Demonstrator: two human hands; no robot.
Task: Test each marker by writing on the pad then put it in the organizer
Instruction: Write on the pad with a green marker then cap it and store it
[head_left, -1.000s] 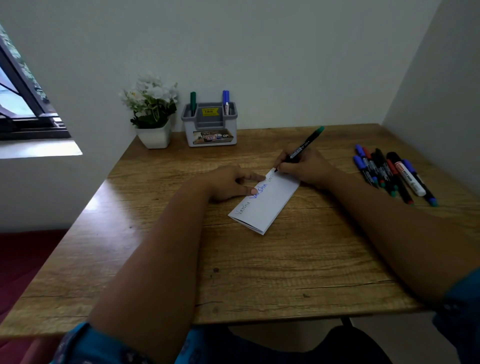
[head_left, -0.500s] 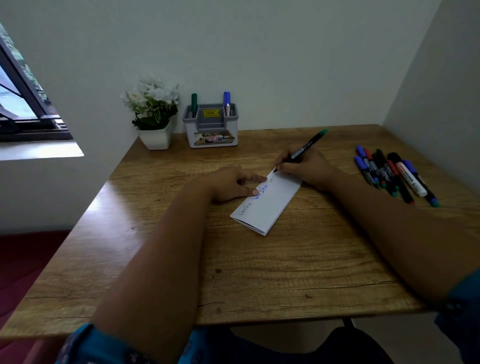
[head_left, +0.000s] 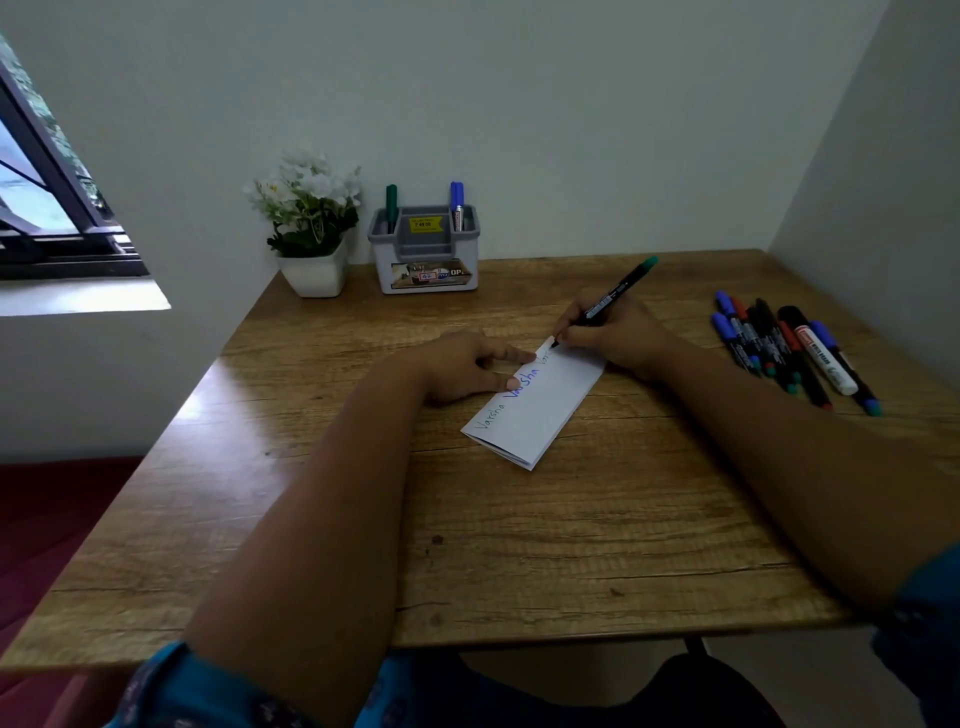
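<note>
A folded white pad (head_left: 540, 410) lies slanted on the wooden table (head_left: 519, 545), with words in grey and blue ink along its left edge. My right hand (head_left: 618, 332) grips a black marker with a green end (head_left: 613, 296), its tip touching the pad's far corner. My left hand (head_left: 470, 366) rests on the table, fingertips pressing the pad's left edge. A grey organizer (head_left: 425, 249) stands at the back, holding a green marker (head_left: 391, 205) on its left and a blue marker (head_left: 456, 205) on its right.
Several loose markers (head_left: 789, 351) in blue, red, black and white lie in a row at the table's right side near the wall. A white pot of white flowers (head_left: 311, 223) stands left of the organizer. A window is at far left.
The marker tip has shifted slightly along the pad's far corner and a few more faint letters show there. My left hand has stayed in place.
</note>
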